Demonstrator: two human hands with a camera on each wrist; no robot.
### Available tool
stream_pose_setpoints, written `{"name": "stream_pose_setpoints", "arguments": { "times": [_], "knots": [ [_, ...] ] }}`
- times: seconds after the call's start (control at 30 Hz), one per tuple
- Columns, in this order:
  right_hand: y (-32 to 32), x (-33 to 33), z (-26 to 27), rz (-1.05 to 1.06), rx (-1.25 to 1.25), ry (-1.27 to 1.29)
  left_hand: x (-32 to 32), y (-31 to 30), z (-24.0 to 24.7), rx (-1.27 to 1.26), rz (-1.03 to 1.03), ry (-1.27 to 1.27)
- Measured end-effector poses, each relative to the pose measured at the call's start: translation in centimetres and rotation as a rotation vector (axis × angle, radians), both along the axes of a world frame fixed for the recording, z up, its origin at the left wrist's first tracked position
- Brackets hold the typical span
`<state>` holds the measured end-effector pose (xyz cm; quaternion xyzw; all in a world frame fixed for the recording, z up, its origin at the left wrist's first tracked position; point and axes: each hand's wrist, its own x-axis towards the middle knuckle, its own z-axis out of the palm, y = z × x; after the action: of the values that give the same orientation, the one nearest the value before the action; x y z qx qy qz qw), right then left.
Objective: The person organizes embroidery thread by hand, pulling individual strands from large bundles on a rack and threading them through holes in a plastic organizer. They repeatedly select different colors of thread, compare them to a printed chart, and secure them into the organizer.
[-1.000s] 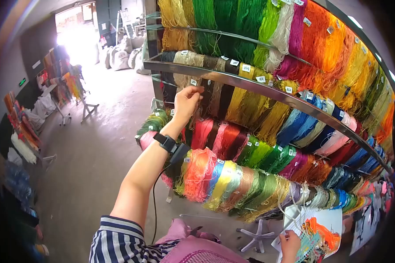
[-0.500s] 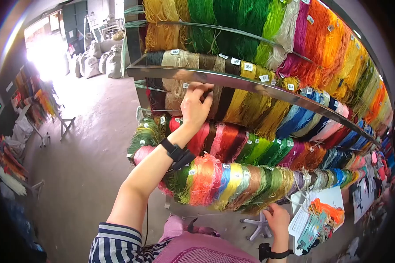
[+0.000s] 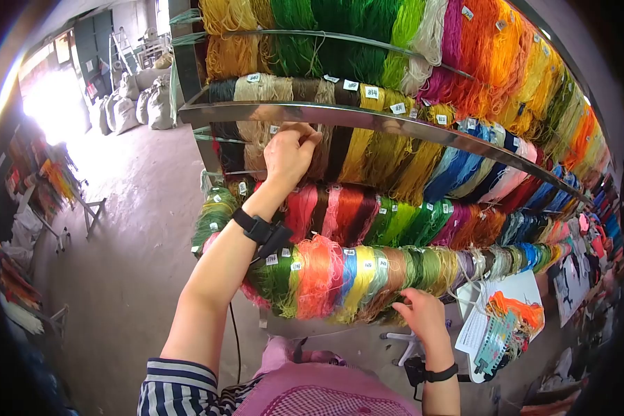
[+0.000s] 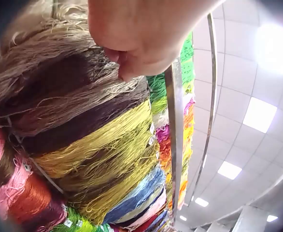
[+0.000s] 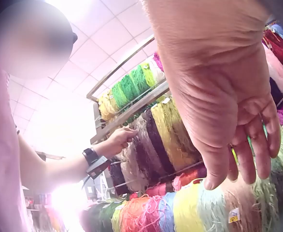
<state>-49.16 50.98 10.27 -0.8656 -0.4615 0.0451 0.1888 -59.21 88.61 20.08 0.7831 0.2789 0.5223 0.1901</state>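
In the head view my left hand (image 3: 289, 156) is at the middle row of hanging thread skeins, just below a metal rail (image 3: 326, 114). Its curled fingers pinch at a brown thread skein (image 4: 83, 72), beside a beige skein (image 3: 254, 145) with a small white tag; the fingertips are partly hidden in the left wrist view. My right hand (image 3: 424, 315) is lower, its fingers loosely extended and holding nothing. It hovers at the front of the lowest row, near a tan-brown skein (image 3: 395, 267). The right wrist view shows that hand's palm (image 5: 214, 92) and relaxed fingers.
Green skeins (image 3: 364, 41) and orange ones hang on the top row. A white board (image 3: 527, 291) with papers, a teal card and orange thread stands at lower right. A chair base (image 3: 405, 343) is beneath the rack. Sacks (image 3: 126, 111) lie by the bright doorway.
My left hand stays at the brown and beige skeins while its fingers shift there. My right hand has risen from beside the white board, leftward to the lowest row. The head view has turned slightly.
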Motion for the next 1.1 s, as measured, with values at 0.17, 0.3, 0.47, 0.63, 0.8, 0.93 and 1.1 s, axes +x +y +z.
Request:
{"name": "stream_pose_setpoints", "arguments": {
  "times": [0.17, 0.3, 0.47, 0.63, 0.8, 0.93, 1.1],
  "knots": [
    [3.1, -0.7, 1.3, 0.143, 0.087, 0.055, -1.3, -0.5, -0.4, 0.022, -0.100, -0.007],
    [5.6, -0.9, 3.0, 0.273, 0.214, 0.080, -3.1, -3.2, -0.9, 0.123, -0.291, -0.017],
    [11.1, -0.8, 4.9, 0.263, 0.523, 0.666, -5.0, -9.2, -5.2, 0.279, -0.517, 0.045],
    [18.5, -0.3, 8.9, 0.256, 0.709, 1.239, -7.0, -15.4, -11.0, 0.250, -0.679, 0.286],
    [20.1, 1.1, 9.5, 0.279, 0.627, 1.217, -5.6, -9.4, -6.6, -0.308, -0.559, 0.088],
    [19.7, 0.3, 10.0, 0.287, 0.658, 1.268, -3.5, -5.8, -0.6, -1.000, -0.725, -0.274],
    [19.3, 0.3, 10.0, 0.291, 0.710, 1.257, -2.4, -5.4, 0.3, -0.970, -0.930, -0.221]
  ]
}}
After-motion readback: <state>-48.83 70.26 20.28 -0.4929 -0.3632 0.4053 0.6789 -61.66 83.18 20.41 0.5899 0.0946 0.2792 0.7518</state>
